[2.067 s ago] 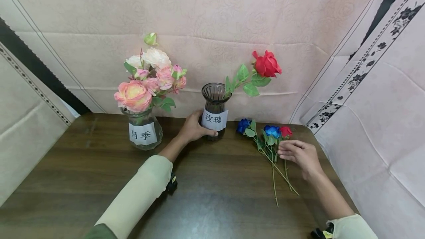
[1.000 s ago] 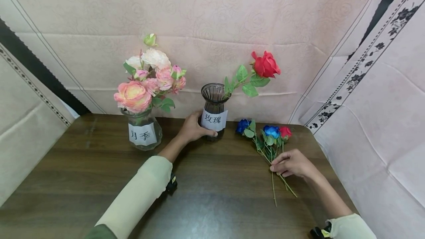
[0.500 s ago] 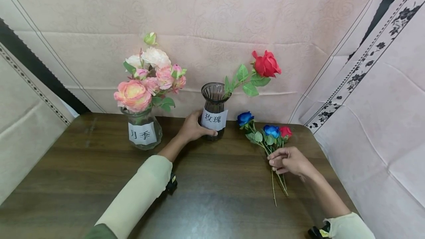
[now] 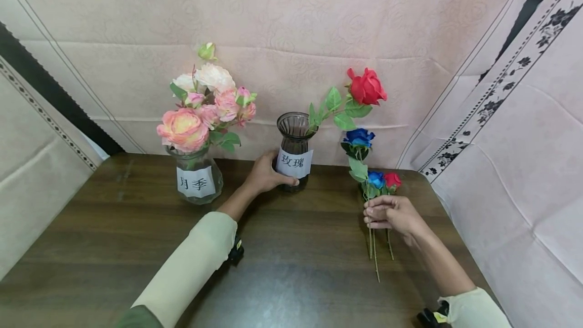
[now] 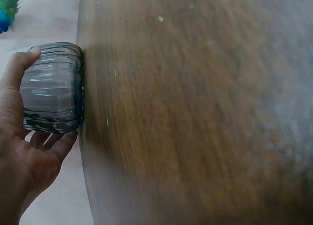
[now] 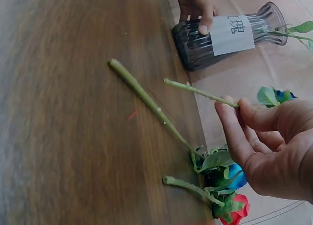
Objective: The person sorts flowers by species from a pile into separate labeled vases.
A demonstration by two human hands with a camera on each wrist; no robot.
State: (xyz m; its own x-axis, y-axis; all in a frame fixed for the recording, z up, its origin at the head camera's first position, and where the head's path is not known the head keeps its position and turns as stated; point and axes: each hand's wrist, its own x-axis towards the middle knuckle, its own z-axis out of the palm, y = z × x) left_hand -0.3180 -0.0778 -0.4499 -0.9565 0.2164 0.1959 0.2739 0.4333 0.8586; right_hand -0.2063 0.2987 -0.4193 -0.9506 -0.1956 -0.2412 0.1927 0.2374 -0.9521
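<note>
My left hand (image 4: pixel 266 175) grips the lower body of a dark glass vase (image 4: pixel 293 148) with a white paper label; the left wrist view shows thumb and fingers round its ribbed glass (image 5: pixel 54 90). One red rose (image 4: pixel 367 86) leans out of that vase to the right. Between thumb and fingertips, my right hand (image 4: pixel 392 215) pinches the stem of a blue rose (image 4: pixel 359 138), held upright with its bloom raised. In the right wrist view the cut end of this stem (image 6: pixel 195 90) is off the table. Behind the hand lie another blue rose (image 6: pixel 236 177) and a small red rose (image 6: pixel 235 210).
A clear glass vase (image 4: pixel 197 183) with a label, full of pink and white flowers (image 4: pixel 184 130), stands on the left of the brown wooden table (image 4: pixel 282 267). Pale patterned cloth (image 4: pixel 291 24) hangs close behind the table and along both sides.
My right hand moved from the red rose's stem to the left blue rose, pinched its stem and lifted it upright off the others. My left hand stayed on the vase.
</note>
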